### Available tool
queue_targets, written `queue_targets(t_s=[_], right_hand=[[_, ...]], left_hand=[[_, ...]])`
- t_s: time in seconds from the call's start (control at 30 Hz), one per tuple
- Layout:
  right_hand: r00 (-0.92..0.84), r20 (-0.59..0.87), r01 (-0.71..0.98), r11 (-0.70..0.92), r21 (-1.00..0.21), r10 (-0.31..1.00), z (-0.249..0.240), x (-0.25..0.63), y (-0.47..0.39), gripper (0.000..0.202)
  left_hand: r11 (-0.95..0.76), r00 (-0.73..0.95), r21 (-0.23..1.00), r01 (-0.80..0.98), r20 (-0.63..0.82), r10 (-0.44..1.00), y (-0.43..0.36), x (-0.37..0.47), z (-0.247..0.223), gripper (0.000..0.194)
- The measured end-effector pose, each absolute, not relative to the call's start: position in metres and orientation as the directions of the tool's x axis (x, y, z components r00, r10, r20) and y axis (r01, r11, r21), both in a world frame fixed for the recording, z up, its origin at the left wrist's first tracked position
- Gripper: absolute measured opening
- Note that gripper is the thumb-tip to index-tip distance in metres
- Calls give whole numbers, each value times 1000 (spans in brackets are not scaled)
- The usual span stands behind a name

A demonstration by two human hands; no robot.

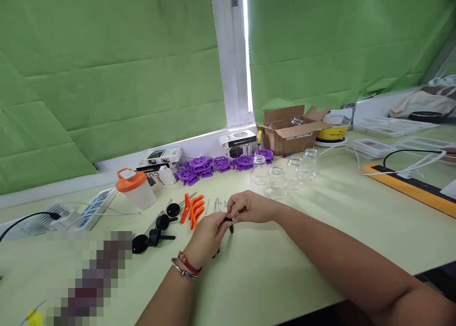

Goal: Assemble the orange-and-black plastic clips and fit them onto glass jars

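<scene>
At the centre of the table, my left hand (211,231) and my right hand (249,206) meet at the fingertips, both closed on a small black part (231,227). Most of that part is hidden by the fingers. Just beyond my hands lie metal rods (216,204) and small metal pieces. Orange curved parts (195,209) are to the left of them. Further left are black round parts (140,244) with handles and metal rods.
Several glass jars (275,181) stand behind my right hand. Purple reels (199,163), printed boxes (238,145) and an open cardboard box (294,134) line the back. An orange-lidded shaker (137,188) and power strip (94,208) are left, an orange-and-black bar (413,188) right.
</scene>
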State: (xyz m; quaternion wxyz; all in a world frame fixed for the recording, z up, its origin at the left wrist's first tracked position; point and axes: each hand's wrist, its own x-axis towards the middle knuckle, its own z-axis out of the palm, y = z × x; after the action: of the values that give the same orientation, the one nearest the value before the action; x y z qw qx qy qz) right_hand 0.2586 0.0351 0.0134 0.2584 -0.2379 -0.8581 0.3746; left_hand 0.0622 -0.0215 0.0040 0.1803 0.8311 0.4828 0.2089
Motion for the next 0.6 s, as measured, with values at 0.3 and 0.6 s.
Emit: queue_targets(t_s=[0.3,0.6], right_hand=[[-709,222,282,558,-780,669,7,254,33,20],[-547,60,294,258,-920,835,-25,227,28,23]], left_hand=[[-445,419,487,751,169,892,-23,63,9,23],[-409,366,384,827,184,912,-14,50,4,21]])
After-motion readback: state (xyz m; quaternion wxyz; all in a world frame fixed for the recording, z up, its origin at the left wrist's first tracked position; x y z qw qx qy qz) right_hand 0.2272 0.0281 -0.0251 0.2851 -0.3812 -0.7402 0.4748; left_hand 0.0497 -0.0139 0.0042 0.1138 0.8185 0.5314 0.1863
